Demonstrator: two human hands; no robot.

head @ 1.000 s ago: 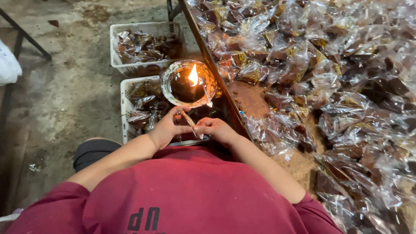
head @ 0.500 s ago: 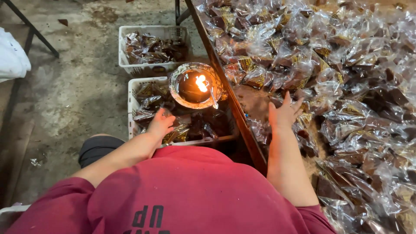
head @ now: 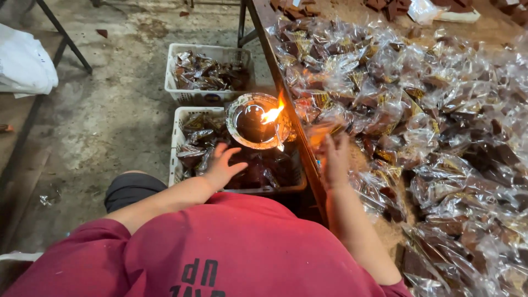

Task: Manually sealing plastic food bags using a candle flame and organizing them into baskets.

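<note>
We are seeing our right hand (head: 334,160), which was beside the left near the flame a second ago, now lying released with fingers spread on the clear packets (head: 385,115) heaped on the worktop (head: 264,16); it is blurred, and we cannot tell whether it is gripping one. Our left hand (head: 224,166) is hovering released over the near basket (head: 177,137) of filled packets. The packets are looking crinkly, transparent, holding dark brown pieces. A flame is burning in the oil lamp (head: 254,122) at the worktop edge.
</note>
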